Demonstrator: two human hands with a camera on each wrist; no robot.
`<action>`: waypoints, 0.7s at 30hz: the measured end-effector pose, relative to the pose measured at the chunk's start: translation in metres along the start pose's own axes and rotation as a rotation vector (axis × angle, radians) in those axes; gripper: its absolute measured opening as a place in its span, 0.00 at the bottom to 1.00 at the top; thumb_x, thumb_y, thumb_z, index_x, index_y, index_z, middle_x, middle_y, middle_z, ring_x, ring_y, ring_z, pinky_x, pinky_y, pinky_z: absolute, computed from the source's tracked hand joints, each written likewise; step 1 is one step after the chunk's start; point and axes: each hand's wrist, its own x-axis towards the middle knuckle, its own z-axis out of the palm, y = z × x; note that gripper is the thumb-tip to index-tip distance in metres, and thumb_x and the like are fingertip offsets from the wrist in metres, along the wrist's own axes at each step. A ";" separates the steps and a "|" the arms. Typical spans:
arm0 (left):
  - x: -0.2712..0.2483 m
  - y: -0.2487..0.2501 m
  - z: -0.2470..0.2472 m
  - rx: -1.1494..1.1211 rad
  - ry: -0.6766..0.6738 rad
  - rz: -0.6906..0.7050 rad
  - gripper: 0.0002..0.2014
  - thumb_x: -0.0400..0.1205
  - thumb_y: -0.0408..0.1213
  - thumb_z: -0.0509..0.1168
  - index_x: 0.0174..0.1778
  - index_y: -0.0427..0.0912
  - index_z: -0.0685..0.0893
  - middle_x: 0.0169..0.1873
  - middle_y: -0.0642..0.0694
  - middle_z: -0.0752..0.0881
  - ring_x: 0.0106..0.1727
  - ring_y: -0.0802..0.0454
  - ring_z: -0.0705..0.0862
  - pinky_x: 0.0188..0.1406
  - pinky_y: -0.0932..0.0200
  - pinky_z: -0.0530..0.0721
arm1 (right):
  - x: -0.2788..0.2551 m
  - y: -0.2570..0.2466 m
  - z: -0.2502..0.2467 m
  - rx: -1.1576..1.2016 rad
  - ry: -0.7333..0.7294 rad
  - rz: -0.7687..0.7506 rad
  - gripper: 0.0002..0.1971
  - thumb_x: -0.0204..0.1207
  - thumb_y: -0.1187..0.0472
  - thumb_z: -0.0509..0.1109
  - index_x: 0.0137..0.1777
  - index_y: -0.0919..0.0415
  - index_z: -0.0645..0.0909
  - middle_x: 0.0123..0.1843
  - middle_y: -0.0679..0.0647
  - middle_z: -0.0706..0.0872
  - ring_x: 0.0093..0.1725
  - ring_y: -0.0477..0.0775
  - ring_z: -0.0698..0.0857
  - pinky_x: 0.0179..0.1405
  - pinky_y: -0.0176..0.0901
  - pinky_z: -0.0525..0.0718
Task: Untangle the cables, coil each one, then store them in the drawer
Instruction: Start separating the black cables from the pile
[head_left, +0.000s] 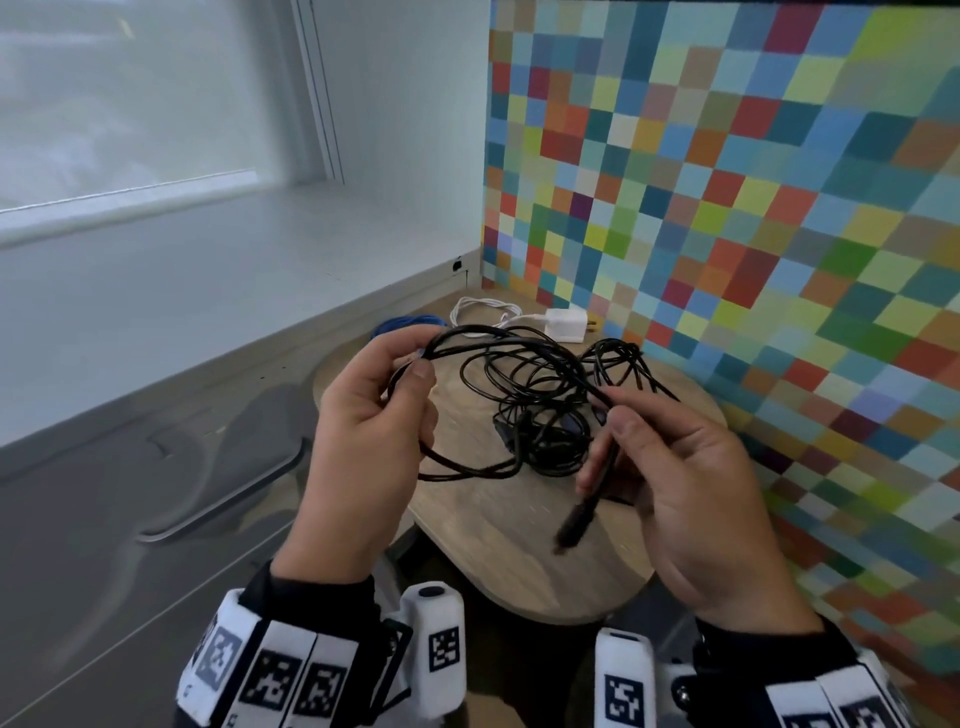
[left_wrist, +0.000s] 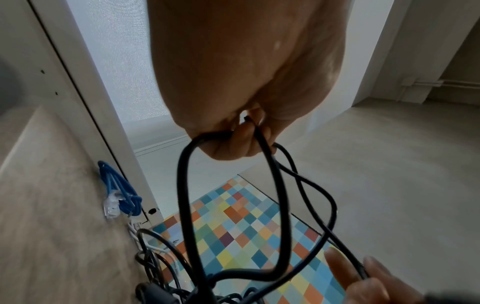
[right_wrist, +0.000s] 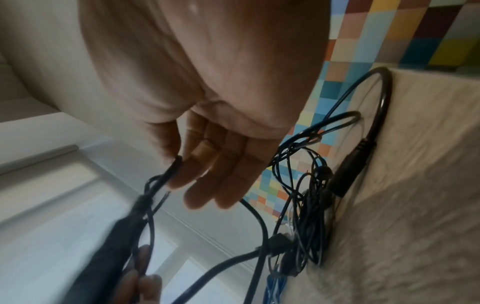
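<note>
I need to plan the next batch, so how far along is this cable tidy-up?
Early. The blue cable lies bundled on the table. The left hand holds loops of a thick black cable while the right hand pinches its plug end. The black tangle and white charger cable remain; nothing looks stored.

Looks like an office or a staged test corner, can't tell which. Small wooden table (head_left: 524, 561) pushed into a corner. Right side: wall panel (head_left: 753, 182) of multicoloured squares. Left: white sill (head_left: 208, 270) under a window with a pale blind (head_left: 130, 93), grey cabinet front with a long handle (head_left: 228, 493). Cables (head_left: 540, 395) and a white charger (head_left: 566, 323) on the table. Bare grey floor (left_wrist: 389, 164).
</note>
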 end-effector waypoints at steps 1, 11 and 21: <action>-0.001 0.000 0.000 -0.034 -0.012 -0.015 0.18 0.90 0.27 0.61 0.54 0.53 0.92 0.33 0.48 0.79 0.27 0.50 0.70 0.25 0.60 0.68 | -0.001 -0.001 0.001 -0.017 -0.023 -0.002 0.13 0.75 0.57 0.71 0.55 0.52 0.93 0.35 0.61 0.89 0.36 0.62 0.90 0.44 0.59 0.91; -0.008 0.003 -0.004 0.133 -0.159 0.049 0.14 0.87 0.30 0.67 0.53 0.56 0.93 0.33 0.43 0.82 0.35 0.51 0.79 0.38 0.59 0.79 | 0.000 0.012 0.002 -0.364 -0.038 -0.165 0.13 0.78 0.57 0.77 0.57 0.37 0.91 0.50 0.51 0.91 0.51 0.57 0.91 0.55 0.59 0.93; 0.006 0.005 -0.017 0.426 0.073 0.193 0.11 0.86 0.53 0.67 0.38 0.58 0.86 0.39 0.47 0.85 0.41 0.54 0.82 0.43 0.57 0.77 | -0.003 0.015 -0.001 -0.424 -0.066 -0.178 0.11 0.82 0.66 0.74 0.47 0.46 0.86 0.56 0.41 0.91 0.62 0.47 0.90 0.69 0.57 0.86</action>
